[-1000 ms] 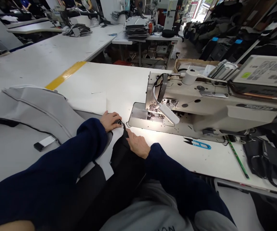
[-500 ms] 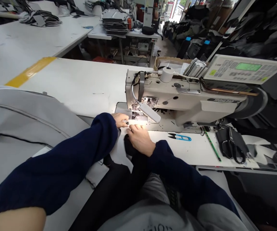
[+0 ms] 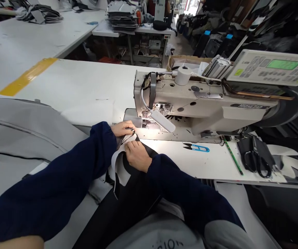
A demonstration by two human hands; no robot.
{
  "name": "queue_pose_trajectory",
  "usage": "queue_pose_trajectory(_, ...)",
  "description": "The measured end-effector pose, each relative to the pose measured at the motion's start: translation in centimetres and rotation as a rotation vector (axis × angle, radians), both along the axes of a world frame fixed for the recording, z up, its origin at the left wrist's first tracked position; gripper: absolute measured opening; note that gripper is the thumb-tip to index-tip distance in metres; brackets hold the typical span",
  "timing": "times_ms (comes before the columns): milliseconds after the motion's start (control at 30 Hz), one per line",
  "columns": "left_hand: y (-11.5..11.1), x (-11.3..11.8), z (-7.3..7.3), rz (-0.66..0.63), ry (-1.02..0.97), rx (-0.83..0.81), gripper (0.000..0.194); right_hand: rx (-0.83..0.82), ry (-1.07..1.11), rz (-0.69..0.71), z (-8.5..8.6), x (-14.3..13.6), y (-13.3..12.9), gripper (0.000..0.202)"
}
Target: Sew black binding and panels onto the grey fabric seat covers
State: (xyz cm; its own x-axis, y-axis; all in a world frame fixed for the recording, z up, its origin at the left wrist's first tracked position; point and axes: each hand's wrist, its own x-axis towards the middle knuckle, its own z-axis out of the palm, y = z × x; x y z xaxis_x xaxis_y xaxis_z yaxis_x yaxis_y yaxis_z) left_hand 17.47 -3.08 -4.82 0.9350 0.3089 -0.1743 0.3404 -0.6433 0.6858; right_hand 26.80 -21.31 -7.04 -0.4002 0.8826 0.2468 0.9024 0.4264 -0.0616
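My left hand is closed on the upper edge of a grey-and-black fabric piece, just in front of the sewing machine's needle area. Close beside it, my right hand pinches the same piece lower down, fingers curled over it. The fabric's light grey side curls down below my hands, with a dark strip along its edge. Black material spreads beneath it toward my lap. Behind my hands stands the sewing machine, its small lamp lighting the plate. My fingertips are partly hidden.
Blue thread snips lie right of my hands, then a green pencil and black-handled scissors. A large grey fabric piece covers the left side. The control panel sits above the machine. Stacked pieces lie farther back.
Both hands have moved left and slightly toward me from the needle area, bringing the fabric along. The grey piece now folds over, showing its dark edge. The view has shifted slightly.
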Motion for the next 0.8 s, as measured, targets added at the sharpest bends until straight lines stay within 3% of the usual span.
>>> queue_pose_trajectory(433,-0.7,0.8,0.1,0.054,-0.070,0.133,0.022,0.007,0.083,0.018,-0.6,-0.4,0.4,0.027)
queue_pose_trajectory(600,-2.7,0.8,0.3,0.182,0.013,0.552,0.014,-0.029,0.055,0.040,-0.7,-0.4,0.6,0.027)
queue_pose_trajectory(667,-3.8,0.8,0.4,0.154,0.055,0.679,0.016,-0.050,0.045,0.062,-0.5,-0.2,0.6,0.027)
queue_pose_trajectory(800,-4.9,0.7,0.0,0.161,0.144,0.584,0.022,-0.063,0.064,0.120,-0.1,0.1,0.5,0.028)
